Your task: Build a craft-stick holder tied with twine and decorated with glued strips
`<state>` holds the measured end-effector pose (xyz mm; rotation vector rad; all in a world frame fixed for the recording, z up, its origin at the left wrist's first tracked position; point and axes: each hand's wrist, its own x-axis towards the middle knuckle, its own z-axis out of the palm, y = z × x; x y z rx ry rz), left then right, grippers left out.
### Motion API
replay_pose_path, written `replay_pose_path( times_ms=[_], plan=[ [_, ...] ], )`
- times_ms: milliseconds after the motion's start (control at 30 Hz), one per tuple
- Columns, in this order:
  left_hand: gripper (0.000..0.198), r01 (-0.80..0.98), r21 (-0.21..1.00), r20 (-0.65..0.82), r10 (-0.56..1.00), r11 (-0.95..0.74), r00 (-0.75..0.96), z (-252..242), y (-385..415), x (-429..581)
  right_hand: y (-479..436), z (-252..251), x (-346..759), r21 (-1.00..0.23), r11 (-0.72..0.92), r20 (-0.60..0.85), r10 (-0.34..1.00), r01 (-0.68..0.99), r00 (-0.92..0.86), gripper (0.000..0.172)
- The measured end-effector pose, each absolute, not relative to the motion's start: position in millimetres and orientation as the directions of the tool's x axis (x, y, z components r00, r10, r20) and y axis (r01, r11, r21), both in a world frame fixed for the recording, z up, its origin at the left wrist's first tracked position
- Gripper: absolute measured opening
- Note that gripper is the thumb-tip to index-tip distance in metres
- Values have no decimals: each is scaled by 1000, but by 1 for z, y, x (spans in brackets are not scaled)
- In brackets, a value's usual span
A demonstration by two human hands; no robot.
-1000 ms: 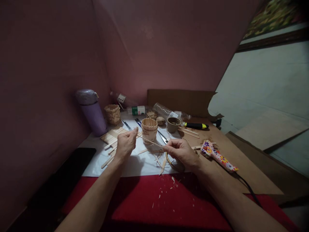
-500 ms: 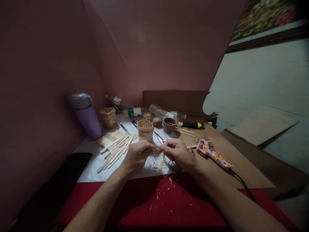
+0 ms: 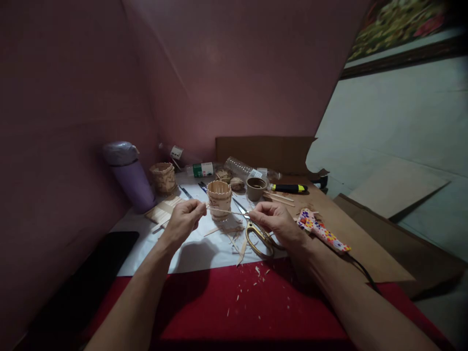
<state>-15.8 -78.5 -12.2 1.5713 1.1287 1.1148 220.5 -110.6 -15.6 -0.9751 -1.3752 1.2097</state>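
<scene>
A home craft corner, as it looks to me from far away, pink wall (image 3: 237, 87), framed picture (image 3: 402, 31) up high, red cloth (image 3: 256, 312), scissors (image 3: 250, 225), sticks (image 3: 278, 196), balls of string (image 3: 237, 184), flowery tool (image 3: 323, 231) on a cord (image 3: 361, 267), purple bottle (image 3: 133, 185) by the wall
</scene>
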Motion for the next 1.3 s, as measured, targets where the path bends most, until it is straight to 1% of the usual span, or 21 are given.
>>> replay_pose_path(
  times_ms=[67,133,200,233,267,300,367,400,467,533,567,600,633,700,767,833,900,967,1067,1167,1300],
  plan=[
    [38,228,942,211,964,-244,160,-14,-77,-17,-111,-16,219,-982,176,184,970,-64,-160,33],
    [39,337,863,365,926,-377,101,-16,-75,-17,-111,-18,219,-980,176,189,970,-96,-152,32],
    [27,458,714,573,818,-531,55,-15,-74,-15,-110,-19,219,-972,166,191,970,-165,-148,30],
    [21,510,630,650,757,-586,67,-14,-73,-13,-110,-19,220,-965,157,191,969,-211,-154,29],
    [22,557,550,695,711,-622,108,-12,-72,-11,-109,-19,220,-954,146,193,967,-260,-165,29],
    [28,604,479,706,688,-637,166,-9,-71,-8,-109,-19,221,-942,135,197,964,-308,-178,28],
    [36,690,370,654,702,-622,282,-4,-69,-2,-109,-18,222,-913,119,208,959,-390,-195,29],
    [37,723,331,617,719,-606,321,-1,-67,1,-109,-17,222,-901,114,212,957,-418,-197,30],
    [27,770,294,551,759,-566,348,3,-62,6,-108,-16,224,-883,112,216,959,-455,-184,31],
    [11,780,338,497,804,-526,327,7,-54,7,-108,-15,225,-872,124,221,963,-473,-156,31],
    [8,761,403,474,828,-507,301,10,-51,6,-108,-15,225,-867,135,227,964,-479,-139,30],
    [11,712,500,450,850,-494,274,12,-48,4,-108,-14,225,-861,146,233,965,-487,-123,28],
    [14,624,616,426,870,-481,250,14,-46,2,-108,-14,225,-854,157,241,965,-496,-109,27],
    [19,363,839,350,913,-405,208,18,-44,-6,-109,-13,224,-844,170,249,964,-510,-91,27],
    [28,113,962,222,955,-247,195,19,-46,-13,-111,-12,223,-841,173,252,964,-513,-88,28],
    [35,-69,993,111,968,-98,225,14,-50,-19,-113,-13,222,-848,168,251,962,-502,-103,30],
    [40,-147,989,45,964,-6,261,5,-52,-21,-116,-14,220,-861,163,247,962,-482,-116,30],
    [43,-151,988,14,962,28,272,-6,-51,-21,-118,-17,217,-878,165,242,963,-449,-118,28],
    [41,-120,991,-17,966,50,260,-20,-47,-19,-120,-21,215,-913,191,242,965,-360,-101,26],
    [40,-86,995,-23,971,45,238,-26,-45,-16,-122,-24,213,-941,250,272,960,-228,-70,27],
    [38,-43,999,-18,972,28,233,-26,-45,-15,-128,-27,212,-940,335,338,939,-57,-60,28]
  ],
)
